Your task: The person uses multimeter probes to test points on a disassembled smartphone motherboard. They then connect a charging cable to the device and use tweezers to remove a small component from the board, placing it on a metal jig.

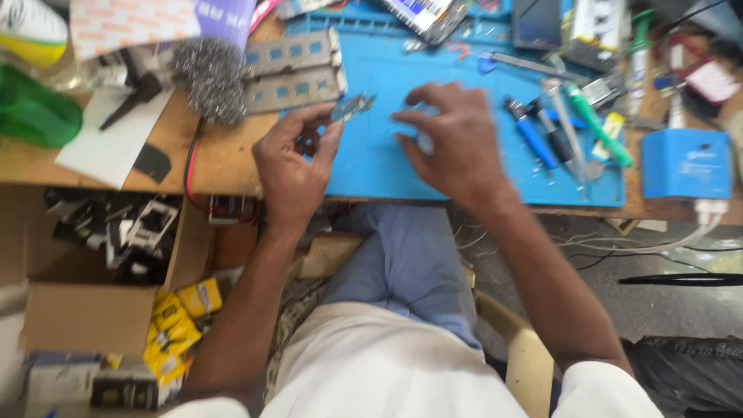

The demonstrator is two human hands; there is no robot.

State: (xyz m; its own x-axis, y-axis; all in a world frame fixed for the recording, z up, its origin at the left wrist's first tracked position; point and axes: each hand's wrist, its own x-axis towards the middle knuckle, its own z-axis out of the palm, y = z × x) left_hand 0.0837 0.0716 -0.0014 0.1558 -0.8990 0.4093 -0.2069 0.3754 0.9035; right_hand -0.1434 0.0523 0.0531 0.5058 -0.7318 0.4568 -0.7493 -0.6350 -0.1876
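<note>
Cluttered and crowded, a wooden workbench (224,159) is carrying a blue work mat (371,155) that is filling most of the space in front of the seated person. Over its near edge the left hand (290,166) is pinching a small flat circuit piece (352,107) between thumb and fingertips, holding it tilted just above the mat. The right hand (453,143) is hovering close beside it, fingers curled downward over a small pale part on the mat; motion blur is hiding whether those fingers are actually gripping it, so I cannot tell. Behind the left hand a ball of steel wool (209,77) and two grey metal brackets (294,70) are lying at the mat's far left corner. Well to the right, a row of screwdrivers (553,128) is resting on the mat, with a blue box (685,162) just beyond it. The work seems to be at the stage of handling a tiny component, and the next move is probably calling for a steady, precise fingertip grip, since both pieces are looking small and easy to drop
</note>
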